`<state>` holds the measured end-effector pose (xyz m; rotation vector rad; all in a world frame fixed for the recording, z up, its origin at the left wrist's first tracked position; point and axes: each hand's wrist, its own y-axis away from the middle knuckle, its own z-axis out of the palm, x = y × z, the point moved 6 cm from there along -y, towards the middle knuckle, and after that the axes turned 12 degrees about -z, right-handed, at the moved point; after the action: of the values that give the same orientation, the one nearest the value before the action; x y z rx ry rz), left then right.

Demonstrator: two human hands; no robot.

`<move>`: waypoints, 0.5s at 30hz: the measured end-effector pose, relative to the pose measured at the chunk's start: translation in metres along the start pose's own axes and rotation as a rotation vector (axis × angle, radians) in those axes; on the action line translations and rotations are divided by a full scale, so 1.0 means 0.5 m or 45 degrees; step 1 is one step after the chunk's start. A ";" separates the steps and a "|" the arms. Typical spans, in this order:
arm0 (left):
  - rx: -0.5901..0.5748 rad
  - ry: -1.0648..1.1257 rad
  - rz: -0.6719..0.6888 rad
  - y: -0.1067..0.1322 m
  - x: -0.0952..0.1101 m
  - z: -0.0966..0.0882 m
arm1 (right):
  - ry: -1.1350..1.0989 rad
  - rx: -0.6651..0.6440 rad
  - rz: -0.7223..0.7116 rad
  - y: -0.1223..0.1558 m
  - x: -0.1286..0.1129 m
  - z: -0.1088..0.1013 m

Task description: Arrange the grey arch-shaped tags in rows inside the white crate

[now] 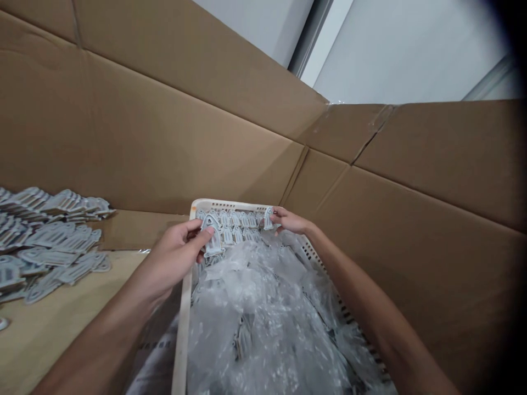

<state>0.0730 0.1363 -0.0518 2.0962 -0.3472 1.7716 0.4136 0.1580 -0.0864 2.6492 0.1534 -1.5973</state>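
Observation:
My left hand (187, 244) pinches a flat grey-white arch-topped piece (212, 233), thumb on its front, above the left rim of a white plastic basket (185, 318). Over at the basket's far right corner, my right hand (290, 220) grips a smaller-looking arch-topped piece (268, 218) between thumb and fingers. Between both hands, rows of similar pieces (237, 235) stand side by side in the basket's far end. Crumpled clear plastic film (263, 291) covers the nearer part of the basket, with more pieces partly showing beneath it.
Stacks of similar flat pieces (61, 241) lie on a pale yellow surface (99, 307) to the left. Tall cardboard walls (177, 137) rise behind the basket and along its right side. A printed sack or sheet (154, 351) shows below my left forearm.

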 end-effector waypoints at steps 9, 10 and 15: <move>0.056 0.024 -0.010 0.001 0.005 -0.004 | -0.131 0.115 0.051 -0.020 0.014 0.016; 0.051 0.026 -0.006 0.001 0.005 -0.004 | -0.099 0.165 0.027 -0.023 0.015 0.011; 0.023 0.024 -0.012 0.002 0.003 0.000 | 0.080 0.332 -0.035 -0.035 0.027 -0.010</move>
<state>0.0727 0.1357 -0.0502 2.0885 -0.3169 1.7943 0.4224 0.1768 -0.0959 2.9033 -0.0188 -1.6467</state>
